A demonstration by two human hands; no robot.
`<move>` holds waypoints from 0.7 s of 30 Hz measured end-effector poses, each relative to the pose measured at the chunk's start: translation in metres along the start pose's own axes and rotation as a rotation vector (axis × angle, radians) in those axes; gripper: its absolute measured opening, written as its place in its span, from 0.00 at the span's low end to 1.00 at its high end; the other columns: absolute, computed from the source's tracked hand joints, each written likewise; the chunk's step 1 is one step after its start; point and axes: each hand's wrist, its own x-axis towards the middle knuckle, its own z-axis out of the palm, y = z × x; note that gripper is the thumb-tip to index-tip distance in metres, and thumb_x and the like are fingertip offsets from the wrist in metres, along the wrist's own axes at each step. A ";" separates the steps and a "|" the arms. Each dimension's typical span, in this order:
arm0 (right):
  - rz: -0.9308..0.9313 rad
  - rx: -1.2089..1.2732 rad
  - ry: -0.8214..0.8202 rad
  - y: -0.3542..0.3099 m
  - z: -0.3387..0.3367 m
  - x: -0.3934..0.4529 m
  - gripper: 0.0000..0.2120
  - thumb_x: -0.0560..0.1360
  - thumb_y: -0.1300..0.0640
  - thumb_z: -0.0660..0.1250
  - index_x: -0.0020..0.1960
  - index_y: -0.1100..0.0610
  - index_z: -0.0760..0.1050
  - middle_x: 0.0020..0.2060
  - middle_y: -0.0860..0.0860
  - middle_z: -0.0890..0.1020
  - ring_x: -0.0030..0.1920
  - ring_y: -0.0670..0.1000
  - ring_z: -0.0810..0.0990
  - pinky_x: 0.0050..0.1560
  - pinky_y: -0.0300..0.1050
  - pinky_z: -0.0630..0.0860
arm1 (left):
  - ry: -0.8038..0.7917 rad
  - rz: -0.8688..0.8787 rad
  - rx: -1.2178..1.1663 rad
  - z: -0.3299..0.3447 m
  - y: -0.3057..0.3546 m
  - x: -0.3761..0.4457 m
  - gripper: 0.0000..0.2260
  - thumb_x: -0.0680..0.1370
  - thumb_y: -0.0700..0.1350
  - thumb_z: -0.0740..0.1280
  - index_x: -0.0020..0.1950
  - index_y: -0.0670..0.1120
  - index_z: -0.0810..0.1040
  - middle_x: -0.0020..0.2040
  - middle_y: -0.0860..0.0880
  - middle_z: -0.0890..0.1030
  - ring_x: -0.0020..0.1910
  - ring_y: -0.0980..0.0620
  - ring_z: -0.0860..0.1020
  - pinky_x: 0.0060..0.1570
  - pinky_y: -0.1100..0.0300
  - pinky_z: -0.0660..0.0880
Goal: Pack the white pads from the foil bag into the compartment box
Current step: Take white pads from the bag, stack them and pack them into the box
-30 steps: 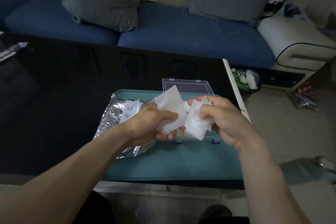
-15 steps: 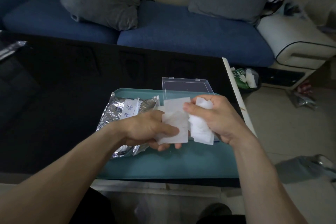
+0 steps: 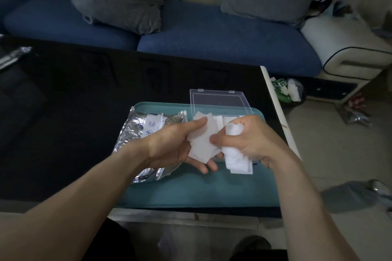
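My left hand (image 3: 169,146) holds a small stack of white pads (image 3: 201,144), thumb on top and fingers beneath. My right hand (image 3: 252,137) grips a second bunch of white pads (image 3: 236,160) that hangs down from its curled fingers. Both hands are together just above the clear compartment box (image 3: 224,121), whose lid (image 3: 218,101) stands open at the back; the box body is mostly hidden behind my hands, with some white pads showing inside. The crinkled foil bag (image 3: 137,131) lies to the left on the teal tray (image 3: 191,188).
The tray sits at the near right corner of a black glossy table (image 3: 74,101). Another foil packet (image 3: 14,57) lies at the table's far left. A blue sofa with grey cushions (image 3: 118,0) runs behind. On the floor to the right is a bin bag (image 3: 288,91).
Both hands have sunk closer to the box. The left hand's pads now lie flatter under its thumb, and the right hand's bunch hangs lower.
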 end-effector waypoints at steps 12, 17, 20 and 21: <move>0.020 0.083 0.108 0.003 0.003 0.004 0.13 0.66 0.51 0.82 0.42 0.58 0.83 0.35 0.51 0.86 0.34 0.46 0.82 0.36 0.42 0.77 | 0.184 0.148 -0.062 -0.003 -0.003 0.003 0.17 0.84 0.43 0.56 0.62 0.32 0.75 0.50 0.32 0.81 0.44 0.38 0.82 0.45 0.51 0.82; -0.004 0.149 0.203 0.001 0.015 0.006 0.13 0.65 0.54 0.82 0.42 0.60 0.83 0.36 0.51 0.87 0.38 0.52 0.86 0.41 0.54 0.84 | 0.307 0.174 -0.115 0.004 -0.003 0.005 0.22 0.85 0.50 0.52 0.61 0.34 0.76 0.55 0.28 0.80 0.48 0.34 0.82 0.47 0.46 0.83; 0.033 0.109 0.125 -0.002 0.021 0.005 0.16 0.66 0.51 0.82 0.44 0.61 0.83 0.36 0.51 0.87 0.38 0.53 0.87 0.43 0.54 0.84 | 0.359 0.192 -0.160 0.008 -0.006 0.007 0.20 0.85 0.49 0.53 0.62 0.35 0.75 0.59 0.33 0.81 0.52 0.38 0.83 0.48 0.45 0.82; 0.039 0.091 0.111 -0.002 0.023 0.005 0.15 0.66 0.51 0.82 0.44 0.61 0.83 0.36 0.51 0.87 0.37 0.52 0.87 0.42 0.53 0.84 | 0.363 0.179 -0.161 0.010 -0.007 0.008 0.21 0.85 0.50 0.53 0.62 0.35 0.75 0.59 0.34 0.81 0.52 0.38 0.83 0.48 0.46 0.83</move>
